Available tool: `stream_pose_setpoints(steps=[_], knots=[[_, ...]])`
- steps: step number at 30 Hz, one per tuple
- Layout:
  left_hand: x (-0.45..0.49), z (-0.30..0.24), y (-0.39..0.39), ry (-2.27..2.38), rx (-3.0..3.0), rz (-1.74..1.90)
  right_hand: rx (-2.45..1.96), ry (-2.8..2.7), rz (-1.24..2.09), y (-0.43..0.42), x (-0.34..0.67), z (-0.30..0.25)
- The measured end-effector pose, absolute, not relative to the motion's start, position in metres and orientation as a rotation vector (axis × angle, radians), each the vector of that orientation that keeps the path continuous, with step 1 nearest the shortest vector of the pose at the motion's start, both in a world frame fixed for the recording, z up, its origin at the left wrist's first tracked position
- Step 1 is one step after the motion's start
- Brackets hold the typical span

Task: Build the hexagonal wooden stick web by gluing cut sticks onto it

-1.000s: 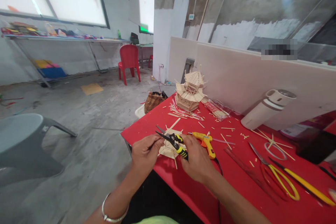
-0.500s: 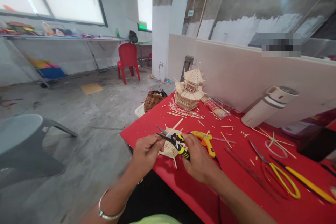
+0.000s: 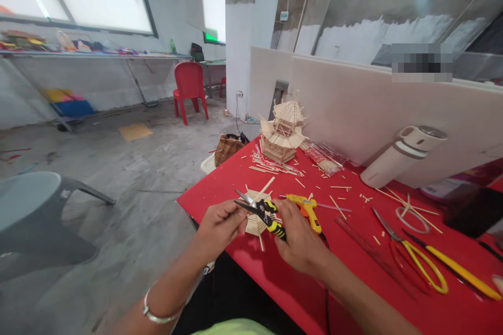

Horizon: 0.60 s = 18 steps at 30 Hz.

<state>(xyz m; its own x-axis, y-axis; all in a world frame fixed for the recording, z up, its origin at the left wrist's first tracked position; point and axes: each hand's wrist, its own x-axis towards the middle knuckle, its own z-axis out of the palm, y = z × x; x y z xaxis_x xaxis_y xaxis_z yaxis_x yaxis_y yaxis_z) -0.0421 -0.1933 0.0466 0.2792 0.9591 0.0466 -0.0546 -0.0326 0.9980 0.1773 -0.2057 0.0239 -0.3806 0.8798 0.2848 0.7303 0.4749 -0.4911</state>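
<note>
My right hand [image 3: 296,233] grips yellow-and-black garden snips [image 3: 275,227], their blades parted and pointing left. Close by the blades is my left hand [image 3: 223,225], thumb and fingers pinched together; whatever they hold is too small or hidden to make out. Beneath the snips, a flat web-like panel of thin wooden sticks [image 3: 255,225] lies on the red table [image 3: 220,188], partly covered by the tool and hands. A yellow hot glue gun [image 3: 310,214] rests just right of the snips, a clear glue stick showing at its back.
A tiered stick-built pagoda [image 3: 283,131] stands at the back, with loose sticks and plastic packets [image 3: 324,159] around it. To the right are a white flask [image 3: 403,157], yellow-handled scissors [image 3: 416,256] and a long yellow-handled tool [image 3: 459,269]. A grey stool [image 3: 35,214] stands left.
The view has shifted slightly. Both hands and the snips keep almost the same place over the panel, with the left hand still pinched beside the blades.
</note>
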Motion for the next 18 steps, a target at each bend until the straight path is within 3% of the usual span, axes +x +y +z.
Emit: stream_pose_setpoints(steps=[6, 18], knots=[[-0.045, 0.05, -0.191, 1.136, 1.607, 1.194, -1.418, -2.169, 0.562, -0.206, 0.179, 0.028], [-0.06, 0.055, -0.181, 1.144, 1.806, 1.085, -1.551, -2.16, 0.97, -0.226, 0.177, 0.046]])
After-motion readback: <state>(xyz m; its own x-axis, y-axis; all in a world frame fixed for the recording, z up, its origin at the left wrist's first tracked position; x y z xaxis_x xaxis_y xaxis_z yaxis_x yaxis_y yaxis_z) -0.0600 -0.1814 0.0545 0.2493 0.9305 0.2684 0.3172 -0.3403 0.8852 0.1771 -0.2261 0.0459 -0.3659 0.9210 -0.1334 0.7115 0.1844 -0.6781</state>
